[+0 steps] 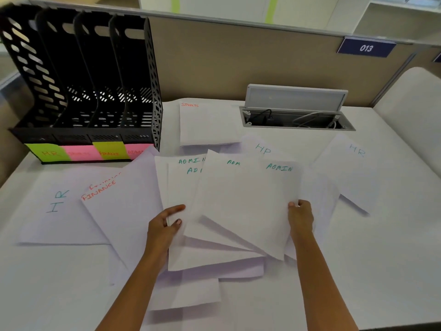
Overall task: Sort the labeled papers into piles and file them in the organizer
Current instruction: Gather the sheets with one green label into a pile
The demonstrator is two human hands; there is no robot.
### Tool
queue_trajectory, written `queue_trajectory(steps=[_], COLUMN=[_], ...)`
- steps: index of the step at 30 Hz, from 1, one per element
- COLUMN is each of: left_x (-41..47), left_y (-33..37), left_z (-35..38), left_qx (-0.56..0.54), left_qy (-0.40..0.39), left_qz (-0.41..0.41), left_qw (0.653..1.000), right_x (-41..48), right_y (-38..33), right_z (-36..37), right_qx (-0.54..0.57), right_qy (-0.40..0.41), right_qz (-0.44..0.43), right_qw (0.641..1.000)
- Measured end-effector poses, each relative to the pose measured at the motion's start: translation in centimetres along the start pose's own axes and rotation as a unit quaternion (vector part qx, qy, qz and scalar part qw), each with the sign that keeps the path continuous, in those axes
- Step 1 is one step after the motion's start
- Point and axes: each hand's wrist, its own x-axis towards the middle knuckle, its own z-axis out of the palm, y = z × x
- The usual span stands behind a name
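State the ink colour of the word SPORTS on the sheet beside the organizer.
Red-orange ink, on the SPORTS sheet, clearest in the head view.

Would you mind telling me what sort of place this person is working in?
Most likely an office cubicle. A fabric partition with a numbered plate reading 013 backs the white desk, which has an open cable hatch. A black file organizer with department labels stands on the left.

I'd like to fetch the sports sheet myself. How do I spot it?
Start at the black organizer at the desk's back left. Just right of it, left of the open cable hatch, lies the sports sheet. It alone carries red "SPORTS" at its top left corner, and it lies apart from the fanned Admin sheets.
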Motion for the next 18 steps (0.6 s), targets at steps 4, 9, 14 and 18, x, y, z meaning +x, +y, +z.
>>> queue_trajectory(steps=[4,9,14,18], left_x=[0.4,1.5,2.4,2.5], left_y=[-0.3,0.6,1.8,2.0], left_z=[0.1,1.4,1.6,2.1], left_qx=[0.018,-0.004,0.04,0.014], left_qy=[-0.002,0.041,-0.062,-0.135], left_qz=[0.005,-0.053,-0.072,-0.056], left_qw=[1.0,0.998,0.995,0.989], right_x=[-0.6,-1.4,-2.2,-3.4], right_y=[-0.8,-2.2,-2.9,-3.7], right_z=[1.0,2.4,3.2,4.0], right_qx=[-0.015,-0.035,-0.118,-0.122], right_qy=[-0.092,-0.17,-0.192,-0.213], right_qz=[-0.017,-0.058,-0.193,-0.219], right_qw=[0.996,0.983,0.955,0.944])
